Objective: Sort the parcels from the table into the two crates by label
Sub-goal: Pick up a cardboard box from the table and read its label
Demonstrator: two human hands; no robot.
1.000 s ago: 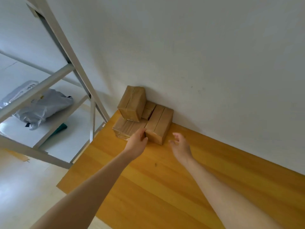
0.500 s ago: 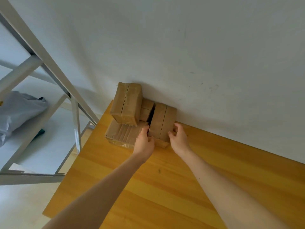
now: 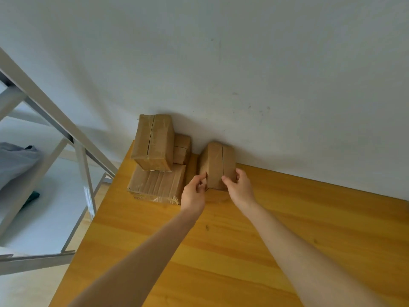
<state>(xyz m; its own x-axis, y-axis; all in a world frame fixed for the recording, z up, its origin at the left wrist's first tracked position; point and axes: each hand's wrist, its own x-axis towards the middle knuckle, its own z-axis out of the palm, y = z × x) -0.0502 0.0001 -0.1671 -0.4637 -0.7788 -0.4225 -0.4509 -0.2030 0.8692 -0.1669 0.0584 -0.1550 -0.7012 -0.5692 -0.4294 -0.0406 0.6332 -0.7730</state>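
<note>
Pinching the right parcel [image 3: 218, 165] with my left grip [image 3: 193, 194] and right grip [image 3: 240, 189], I judge sorting barely started: three stacked parcels [image 3: 155, 151] wait left, crates unseen.

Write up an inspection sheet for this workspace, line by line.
Surface: wooden table, set against the wall.
Job's things: lone parcel by the wall. Apart to its left, top parcel is stacked on flat parcel, with small parcel behind. No crates in view; no labels visible.
Clutter: nothing seen.
Grippers: left hand and right hand both grip the lone parcel at its near end.
Cables: nothing seen.
Surroundings: white wall behind; metal rack at left, grey bag on its shelf.
</note>
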